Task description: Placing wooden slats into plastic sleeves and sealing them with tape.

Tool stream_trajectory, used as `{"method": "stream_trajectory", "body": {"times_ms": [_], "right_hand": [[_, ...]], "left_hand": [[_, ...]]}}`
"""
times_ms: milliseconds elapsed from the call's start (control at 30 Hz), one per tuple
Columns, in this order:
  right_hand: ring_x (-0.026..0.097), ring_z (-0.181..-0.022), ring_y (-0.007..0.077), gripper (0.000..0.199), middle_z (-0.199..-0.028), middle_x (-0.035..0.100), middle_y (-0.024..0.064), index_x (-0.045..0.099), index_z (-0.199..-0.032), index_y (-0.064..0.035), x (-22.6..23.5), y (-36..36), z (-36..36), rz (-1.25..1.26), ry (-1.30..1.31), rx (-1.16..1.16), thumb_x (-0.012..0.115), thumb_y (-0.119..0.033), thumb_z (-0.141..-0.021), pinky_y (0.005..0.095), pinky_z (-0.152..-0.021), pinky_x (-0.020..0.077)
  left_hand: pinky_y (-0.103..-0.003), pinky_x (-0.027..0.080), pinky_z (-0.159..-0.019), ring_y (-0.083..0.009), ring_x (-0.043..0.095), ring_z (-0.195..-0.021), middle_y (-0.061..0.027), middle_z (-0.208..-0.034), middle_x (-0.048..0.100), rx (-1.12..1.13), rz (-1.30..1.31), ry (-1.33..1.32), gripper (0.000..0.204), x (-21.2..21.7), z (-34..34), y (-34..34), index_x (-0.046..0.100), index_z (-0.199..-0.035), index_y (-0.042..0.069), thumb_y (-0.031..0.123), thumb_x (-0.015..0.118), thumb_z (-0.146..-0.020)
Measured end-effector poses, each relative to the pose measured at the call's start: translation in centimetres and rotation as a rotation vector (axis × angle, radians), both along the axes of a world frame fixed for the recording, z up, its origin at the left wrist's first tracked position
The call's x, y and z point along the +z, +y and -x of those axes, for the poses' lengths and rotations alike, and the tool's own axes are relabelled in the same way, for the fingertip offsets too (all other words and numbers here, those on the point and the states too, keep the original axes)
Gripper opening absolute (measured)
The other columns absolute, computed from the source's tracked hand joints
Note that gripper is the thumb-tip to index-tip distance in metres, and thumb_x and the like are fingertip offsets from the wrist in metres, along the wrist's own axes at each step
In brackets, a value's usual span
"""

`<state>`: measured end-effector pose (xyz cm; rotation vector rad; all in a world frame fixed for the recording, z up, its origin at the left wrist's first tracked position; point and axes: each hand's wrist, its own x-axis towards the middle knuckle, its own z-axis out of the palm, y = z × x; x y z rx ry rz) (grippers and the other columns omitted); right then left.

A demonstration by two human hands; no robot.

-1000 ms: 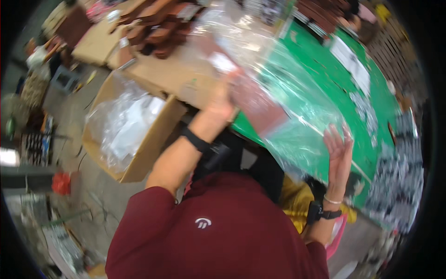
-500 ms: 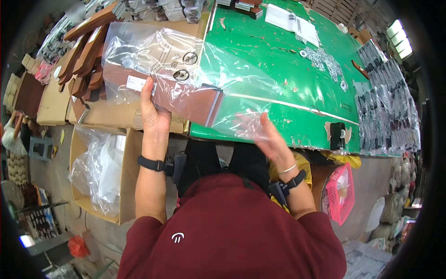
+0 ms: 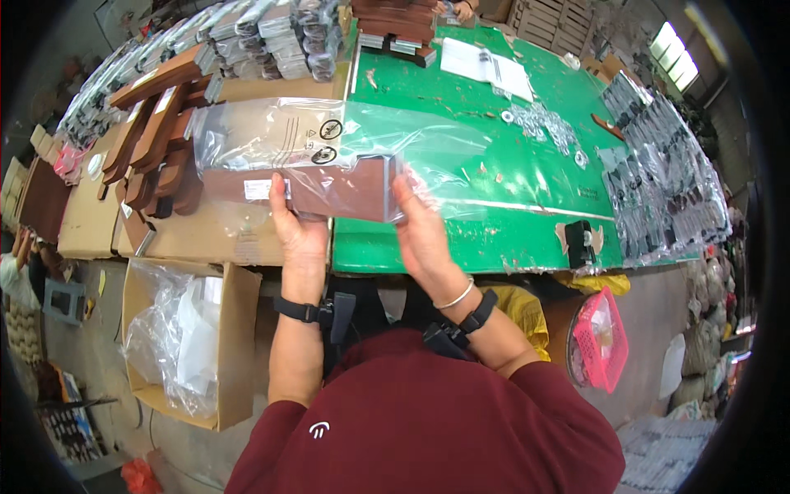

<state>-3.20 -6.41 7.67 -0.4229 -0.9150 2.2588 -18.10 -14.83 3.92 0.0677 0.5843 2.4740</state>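
A brown wooden piece (image 3: 341, 191) with a grey strip at its right end and a white label lies inside a clear plastic bag (image 3: 259, 136). My left hand (image 3: 300, 235) grips it from below near the label, thumb in front and fingers hidden behind. At the grey end, my right hand (image 3: 425, 235) is closed on the bagged piece, its thumb along the end and the other fingers partly behind the film. The bag's loose part stretches right, past that hand. Similar brown pieces (image 3: 158, 140) lie stacked on cardboard to the left.
Several wrapped pieces (image 3: 280, 37) are piled at the far left, others (image 3: 662, 177) at the right of the green table (image 3: 469, 239). On it lie a white booklet (image 3: 485, 67), small clear packets (image 3: 543, 128) and a black object (image 3: 580, 243). A carton (image 3: 239, 346) and pink basket (image 3: 598, 342) stand below.
My right hand has moved left from the bag's loose part and closed on the piece's grey end. The piece now lies more level, with my left hand still holding it.
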Motion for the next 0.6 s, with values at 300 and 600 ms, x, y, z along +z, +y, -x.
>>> {"method": "stream_trajectory", "body": {"times_ms": [300,600], "right_hand": [[0.063,-0.098,0.0098,0.032,-0.109,0.072,0.0064,0.071,-0.111,0.0012,12.5,2.7,2.5,-0.799,0.066,-0.405,0.056,-0.026,-0.104,0.0251,-0.089,0.0486],[0.07,-0.096,0.0178,0.024,-0.113,0.071,0.0113,0.065,-0.117,-0.002,17.4,6.1,-1.9,-0.757,0.089,-0.35,0.054,-0.019,-0.104,0.0327,-0.088,0.0568]], "left_hand": [[-0.052,0.035,-0.117,-0.0319,0.038,-0.142,-0.0121,-0.148,0.047,-0.474,-0.41,-0.025,0.092,-2.6,-3.5,1.8,0.044,-0.145,0.01,0.061,0.076,-0.075],[-0.045,0.04,-0.114,-0.0335,0.042,-0.14,-0.0158,-0.155,0.038,-1.089,-0.069,0.176,0.093,-6.4,-2.0,-4.2,0.029,-0.153,0.001,0.051,0.071,-0.087]]}}
